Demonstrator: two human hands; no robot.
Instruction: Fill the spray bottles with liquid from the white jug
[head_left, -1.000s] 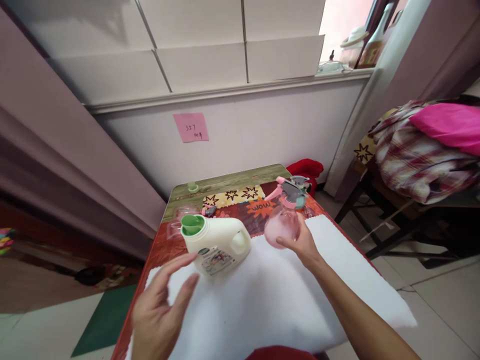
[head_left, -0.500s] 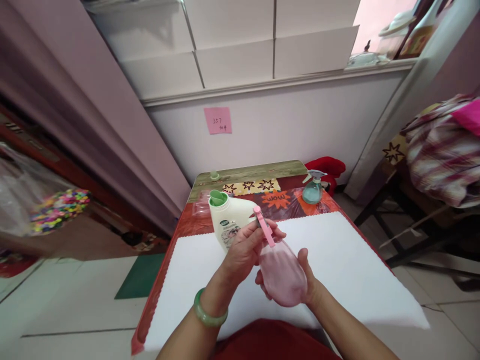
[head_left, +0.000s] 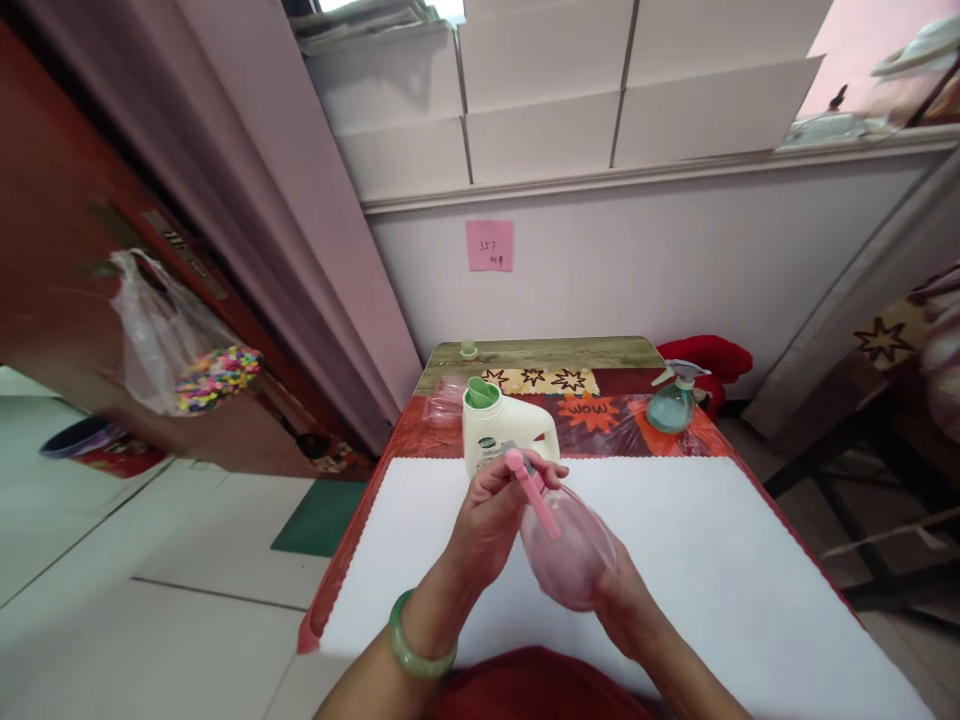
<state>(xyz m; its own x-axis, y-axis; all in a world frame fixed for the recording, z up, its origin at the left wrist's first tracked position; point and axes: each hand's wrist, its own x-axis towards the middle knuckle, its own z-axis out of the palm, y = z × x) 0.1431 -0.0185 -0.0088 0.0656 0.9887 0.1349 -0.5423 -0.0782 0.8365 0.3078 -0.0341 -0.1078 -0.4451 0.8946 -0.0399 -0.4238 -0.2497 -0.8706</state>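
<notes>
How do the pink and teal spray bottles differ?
The pink spray bottle is held tilted, left hand at its head and right hand at its body; the teal spray bottle stands upright on the table. The pink bottle has a pink trigger; the teal bottle's is pale. Both have rounded, translucent bodies.

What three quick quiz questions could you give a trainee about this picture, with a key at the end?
1. True or false: the left hand is on the spray head of the pink bottle.
2. Pick one: the green bangle is worn on which arm? A, left; B, right.
3. Fill in: as the picture shows it, the teal bottle stands to the ___ of the white jug.

Key: 1 true; 2 A; 3 right.
</notes>
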